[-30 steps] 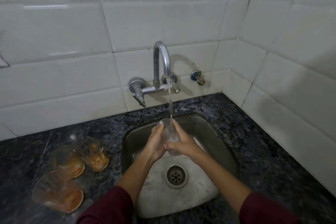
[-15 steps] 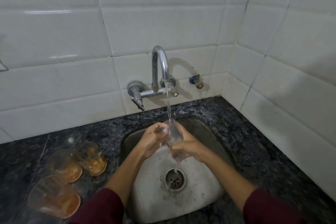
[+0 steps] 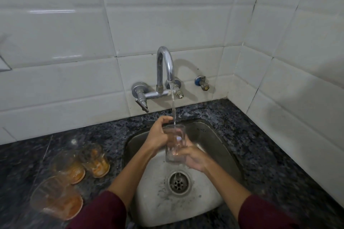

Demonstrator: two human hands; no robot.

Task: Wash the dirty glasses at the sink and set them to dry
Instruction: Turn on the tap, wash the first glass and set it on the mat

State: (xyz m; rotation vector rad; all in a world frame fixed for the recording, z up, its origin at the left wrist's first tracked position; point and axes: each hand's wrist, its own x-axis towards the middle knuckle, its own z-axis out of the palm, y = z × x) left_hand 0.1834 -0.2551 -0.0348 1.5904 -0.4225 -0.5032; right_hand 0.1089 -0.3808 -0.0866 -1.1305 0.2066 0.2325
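A clear glass (image 3: 175, 145) stands upright over the steel sink (image 3: 219, 147), mouth up under the water stream from the chrome tap (image 3: 165, 67). My left hand (image 3: 158, 135) curls round its upper part, with fingers at the rim. My right hand (image 3: 193, 156) grips its lower part from the right. Three dirty glasses with orange residue stand on the counter left of the sink: one (image 3: 95, 160) nearest the sink, one (image 3: 68, 167) beside it, one (image 3: 55, 199) at the front.
Dark speckled granite counter (image 3: 270, 154) surrounds the sink. White tiled walls rise behind and to the right. A small blue-capped valve (image 3: 202, 82) sticks out of the wall right of the tap. The drain (image 3: 179, 183) lies below the glass.
The glass has been turned upright and now catches the stream in its mouth. My left hand has moved up to its rim, my right hand down to its base.
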